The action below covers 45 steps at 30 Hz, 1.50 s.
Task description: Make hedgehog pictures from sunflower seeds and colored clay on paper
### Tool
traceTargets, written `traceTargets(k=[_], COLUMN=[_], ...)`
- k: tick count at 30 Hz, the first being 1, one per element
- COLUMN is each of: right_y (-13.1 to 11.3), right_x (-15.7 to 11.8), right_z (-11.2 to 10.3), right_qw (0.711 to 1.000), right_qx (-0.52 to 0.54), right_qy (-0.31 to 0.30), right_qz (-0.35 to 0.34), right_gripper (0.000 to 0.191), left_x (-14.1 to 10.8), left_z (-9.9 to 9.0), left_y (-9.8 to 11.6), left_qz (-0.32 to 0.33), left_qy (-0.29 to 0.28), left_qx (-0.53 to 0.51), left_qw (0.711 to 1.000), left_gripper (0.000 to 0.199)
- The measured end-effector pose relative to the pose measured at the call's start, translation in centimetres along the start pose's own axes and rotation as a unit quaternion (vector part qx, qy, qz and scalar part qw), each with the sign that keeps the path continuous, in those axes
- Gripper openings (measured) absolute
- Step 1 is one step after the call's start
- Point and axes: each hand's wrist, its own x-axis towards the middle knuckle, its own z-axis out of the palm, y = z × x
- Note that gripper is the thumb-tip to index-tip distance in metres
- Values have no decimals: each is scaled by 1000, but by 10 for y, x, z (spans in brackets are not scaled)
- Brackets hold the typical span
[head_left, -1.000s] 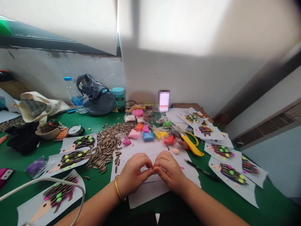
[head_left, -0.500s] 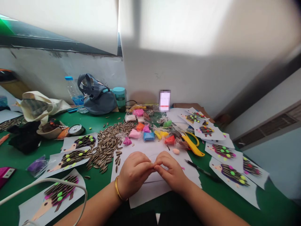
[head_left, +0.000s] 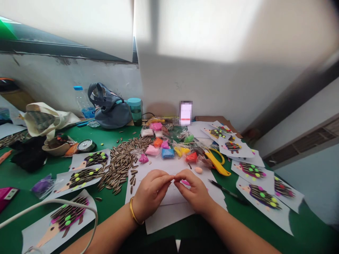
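Note:
My left hand [head_left: 155, 192], with a gold bangle at its wrist, and my right hand [head_left: 194, 192] meet at the fingertips above white paper [head_left: 164, 220]. Both are closed in a pinch; whatever lies between the tips is too small or hidden to make out. Through the gap between my right thumb and forefinger a strip of pink [head_left: 185, 182] shows. Just beyond my right hand lies a peach lump of clay [head_left: 198, 170]. A short row of sunflower seeds [head_left: 132, 179] rests on the paper beside my left hand.
A heap of sunflower seeds [head_left: 120, 164] lies left of the paper. Bagged coloured clay [head_left: 167, 152], yellow scissors [head_left: 218, 164] and a black pen [head_left: 225, 190] surround it. Seed hedgehog pictures [head_left: 261, 197] flank both sides. A white cable [head_left: 66, 202] crosses lower left.
My fingers have straightened a little and the gap between right thumb and forefinger has widened, baring the pink strip. The fingertips still meet in about the same place.

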Motion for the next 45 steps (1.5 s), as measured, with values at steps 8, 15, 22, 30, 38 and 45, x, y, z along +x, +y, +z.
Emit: traceTargets(k=[8, 15, 22, 30, 38, 45], right_y=[0, -1, 7, 14, 18, 17], right_x=[1, 1, 1, 3, 4, 6], right_z=[-2, -5, -9, -14, -20, -19], right_qw=[999, 1000, 1000, 997, 992, 990], right_qx=[8, 9, 13, 0, -8, 18], right_qy=[-3, 7, 24, 19, 40, 30], right_qz=[-36, -12, 9, 71, 116, 136], right_gripper=[13, 33, 27, 21, 29, 22], left_x=[2, 2, 4, 4, 7, 5], left_z=[-4, -1, 1, -6, -13, -9], left_y=[0, 1, -3, -4, -23, -25], left_qz=[-67, -87, -104, -144, -159, -141], left_qy=[-6, -16, -28, -59, -46, -68], left_qx=[25, -2, -36, -7, 26, 26], left_qw=[997, 996, 993, 988, 986, 987], left_gripper=[10, 10, 12, 16, 7, 16])
